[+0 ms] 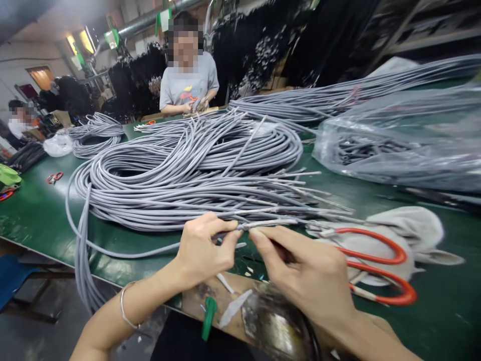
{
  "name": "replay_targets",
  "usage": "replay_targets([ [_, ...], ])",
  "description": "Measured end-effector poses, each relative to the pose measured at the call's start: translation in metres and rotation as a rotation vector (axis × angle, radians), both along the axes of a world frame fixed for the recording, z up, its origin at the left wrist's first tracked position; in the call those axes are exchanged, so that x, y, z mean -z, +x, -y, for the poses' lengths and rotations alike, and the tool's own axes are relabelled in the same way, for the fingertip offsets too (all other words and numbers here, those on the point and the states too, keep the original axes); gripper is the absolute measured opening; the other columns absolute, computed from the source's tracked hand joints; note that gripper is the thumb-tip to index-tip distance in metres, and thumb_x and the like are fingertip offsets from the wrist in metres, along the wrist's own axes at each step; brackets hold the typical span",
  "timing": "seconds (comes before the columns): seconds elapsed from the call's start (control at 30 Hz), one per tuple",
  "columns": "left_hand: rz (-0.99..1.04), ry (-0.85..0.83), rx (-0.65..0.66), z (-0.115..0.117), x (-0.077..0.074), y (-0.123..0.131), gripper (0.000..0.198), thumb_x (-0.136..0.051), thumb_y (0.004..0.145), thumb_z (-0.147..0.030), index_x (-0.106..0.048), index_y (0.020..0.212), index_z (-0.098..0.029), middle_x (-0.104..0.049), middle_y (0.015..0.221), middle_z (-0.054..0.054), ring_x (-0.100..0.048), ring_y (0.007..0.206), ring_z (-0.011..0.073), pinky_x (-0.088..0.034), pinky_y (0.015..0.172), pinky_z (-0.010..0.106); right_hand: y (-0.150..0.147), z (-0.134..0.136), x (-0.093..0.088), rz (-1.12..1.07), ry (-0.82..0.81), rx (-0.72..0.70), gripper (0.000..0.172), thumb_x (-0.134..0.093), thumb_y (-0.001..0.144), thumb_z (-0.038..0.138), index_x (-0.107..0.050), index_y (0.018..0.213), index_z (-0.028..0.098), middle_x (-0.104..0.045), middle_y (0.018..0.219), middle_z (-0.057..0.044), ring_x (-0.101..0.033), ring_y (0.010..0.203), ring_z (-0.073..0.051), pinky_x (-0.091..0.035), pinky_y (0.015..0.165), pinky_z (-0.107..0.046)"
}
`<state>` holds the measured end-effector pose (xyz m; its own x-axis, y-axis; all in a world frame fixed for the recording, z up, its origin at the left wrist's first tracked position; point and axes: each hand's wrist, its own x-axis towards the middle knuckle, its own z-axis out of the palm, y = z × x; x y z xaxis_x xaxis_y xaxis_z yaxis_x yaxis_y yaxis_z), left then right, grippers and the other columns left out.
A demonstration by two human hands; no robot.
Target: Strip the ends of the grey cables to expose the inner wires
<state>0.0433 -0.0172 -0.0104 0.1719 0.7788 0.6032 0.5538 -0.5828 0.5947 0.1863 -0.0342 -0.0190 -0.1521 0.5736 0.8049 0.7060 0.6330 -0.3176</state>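
Observation:
My left hand [206, 245] pinches a grey cable [139, 254] close to its end, at the front of the table. My right hand [304, 265] is closed with thumb and forefinger on the whitish end of the same cable, a short way to the right. The two pinches almost meet. Just behind them lies a large coiled bundle of grey cables [150, 200], with many whitish ends pointing right. Beside my right hand are scissors with orange-red handles [379, 240], resting on a pale cloth [421, 225].
A clear plastic bag [398, 155] holding dark pieces lies at the right. More grey cables [338, 95] stretch behind it. Small red-handled scissors [54, 177] lie at the left. A person [190, 80] works across the green table [45, 215]. A green clip-like object [209, 316] is at the front edge.

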Motion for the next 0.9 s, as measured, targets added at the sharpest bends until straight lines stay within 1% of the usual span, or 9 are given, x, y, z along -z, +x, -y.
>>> replay_targets([
  [0.17, 0.078, -0.156, 0.002, -0.002, -0.003, -0.002, 0.008, -0.066, 0.069, -0.013, -0.073, 0.069, -0.014, -0.064, 0.056, 0.002, -0.054, 0.048, 0.0103, -0.042, 0.044, 0.020, 0.000, -0.002, -0.002, 0.060, 0.116, -0.048, 0.023, -0.048, 0.088, 0.016, -0.063, 0.070, 0.017, -0.061, 0.052, 0.001, -0.055, 0.042, -0.009, -0.040, 0.043, -0.021],
  [0.33, -0.005, 0.116, -0.012, 0.000, 0.001, -0.001, 0.015, -0.057, 0.076, -0.014, -0.072, 0.074, -0.012, -0.060, 0.056, 0.002, -0.047, 0.043, 0.0086, -0.037, 0.040, 0.020, -0.001, -0.004, -0.006, -0.142, -0.134, -0.102, 0.026, -0.047, 0.088, 0.019, -0.058, 0.065, 0.018, -0.063, 0.054, 0.001, -0.055, 0.042, -0.009, -0.043, 0.041, -0.019],
  [0.4, -0.027, 0.155, 0.002, 0.001, 0.000, -0.001, 0.016, -0.055, 0.076, -0.013, -0.071, 0.074, -0.012, -0.059, 0.055, 0.002, -0.047, 0.043, 0.0090, -0.037, 0.040, 0.020, -0.001, -0.004, -0.006, -0.122, -0.059, -0.108, 0.023, -0.049, 0.087, 0.017, -0.059, 0.067, 0.018, -0.062, 0.054, 0.001, -0.055, 0.042, -0.010, -0.043, 0.042, -0.019],
  [0.5, -0.003, 0.063, -0.012, 0.002, -0.001, 0.000, 0.012, -0.058, 0.074, -0.012, -0.070, 0.070, -0.012, -0.060, 0.055, 0.002, -0.052, 0.046, 0.0102, -0.041, 0.043, 0.020, -0.001, -0.005, -0.003, -0.040, 0.094, -0.139, 0.018, -0.051, 0.086, 0.015, -0.062, 0.072, 0.017, -0.063, 0.055, 0.000, -0.058, 0.044, -0.011, -0.044, 0.045, -0.021],
  [0.67, -0.113, 0.187, 0.012, 0.000, 0.005, 0.000, 0.017, -0.054, 0.076, -0.011, -0.070, 0.076, -0.009, -0.062, 0.058, 0.005, -0.050, 0.044, 0.0108, -0.036, 0.040, 0.022, -0.002, -0.002, -0.005, -0.123, -0.051, -0.137, 0.020, -0.050, 0.087, 0.014, -0.060, 0.070, 0.016, -0.064, 0.058, -0.001, -0.057, 0.045, -0.010, -0.044, 0.043, -0.019],
  [0.73, -0.115, 0.156, -0.026, -0.008, 0.005, -0.005, 0.015, -0.056, 0.074, -0.010, -0.070, 0.072, -0.011, -0.063, 0.058, 0.005, -0.051, 0.046, 0.0110, -0.038, 0.043, 0.022, -0.006, 0.005, -0.008, -0.060, 0.010, -0.237, 0.023, -0.048, 0.088, 0.015, -0.059, 0.067, 0.018, -0.058, 0.051, 0.001, -0.052, 0.041, -0.009, -0.041, 0.041, -0.020],
  [0.83, 0.005, -0.003, -0.207, -0.019, -0.003, -0.017, 0.013, -0.060, 0.074, -0.011, -0.069, 0.065, -0.014, -0.066, 0.061, 0.004, -0.057, 0.054, 0.0124, -0.043, 0.053, 0.023, -0.010, 0.012, -0.010, 0.085, 0.091, -0.514, 0.032, -0.041, 0.091, 0.016, -0.056, 0.064, 0.020, -0.051, 0.046, 0.003, -0.047, 0.039, -0.009, -0.038, 0.041, -0.022],
  [0.87, 0.058, -0.033, -0.247, -0.020, -0.007, -0.020, 0.011, -0.061, 0.074, -0.013, -0.070, 0.068, -0.014, -0.068, 0.065, 0.004, -0.058, 0.057, 0.0128, -0.044, 0.055, 0.023, -0.010, 0.011, -0.010, 0.078, 0.053, -0.514, 0.032, -0.039, 0.092, 0.015, -0.057, 0.066, 0.019, -0.054, 0.048, 0.003, -0.050, 0.041, -0.009, -0.040, 0.043, -0.021],
  [0.9, 0.093, -0.040, -0.247, -0.021, -0.010, -0.021, 0.010, -0.061, 0.076, -0.014, -0.070, 0.072, -0.014, -0.069, 0.067, 0.004, -0.058, 0.058, 0.0128, -0.044, 0.055, 0.023, -0.009, 0.008, -0.009, 0.024, 0.032, -0.430, 0.029, -0.040, 0.092, 0.015, -0.057, 0.068, 0.019, -0.057, 0.051, 0.002, -0.053, 0.043, -0.009, -0.042, 0.045, -0.021],
])
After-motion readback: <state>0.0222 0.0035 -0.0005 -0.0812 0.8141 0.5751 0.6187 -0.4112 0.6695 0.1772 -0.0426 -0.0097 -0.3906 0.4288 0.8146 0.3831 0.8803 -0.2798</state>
